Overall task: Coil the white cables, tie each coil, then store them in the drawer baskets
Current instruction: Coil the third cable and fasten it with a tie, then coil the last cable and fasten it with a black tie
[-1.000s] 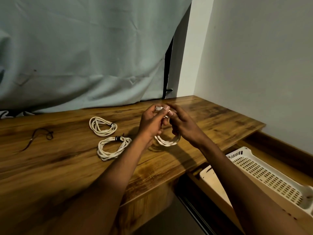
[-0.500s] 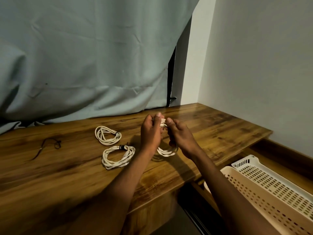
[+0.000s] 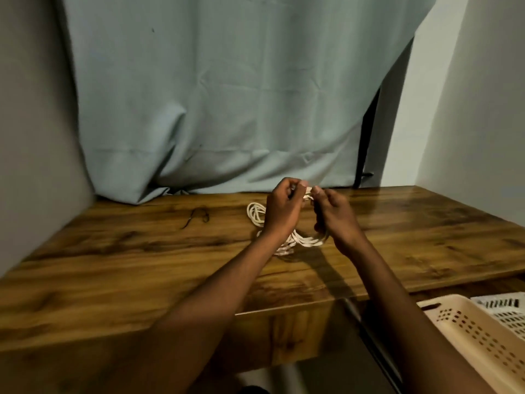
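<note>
Both hands hold one white cable coil (image 3: 311, 240) above the wooden table (image 3: 142, 251). My left hand (image 3: 282, 211) and my right hand (image 3: 333, 214) pinch the coil's top together, fingertips almost touching, while its loop hangs below them. A second coil (image 3: 254, 213) lies on the table just left of my left hand. A third coil (image 3: 284, 250) lies under my left wrist, mostly hidden. A loose dark tie (image 3: 197, 217) lies farther left on the table.
A beige perforated basket (image 3: 483, 331) and a white basket (image 3: 508, 308) sit in the open drawer at the lower right. A pale curtain (image 3: 227, 109) hangs behind the table. Walls close in on the left and right.
The view has swung left and up, so the hands and coils now sit near the middle and less of the baskets shows. The hands still pinch the same coil's top.
</note>
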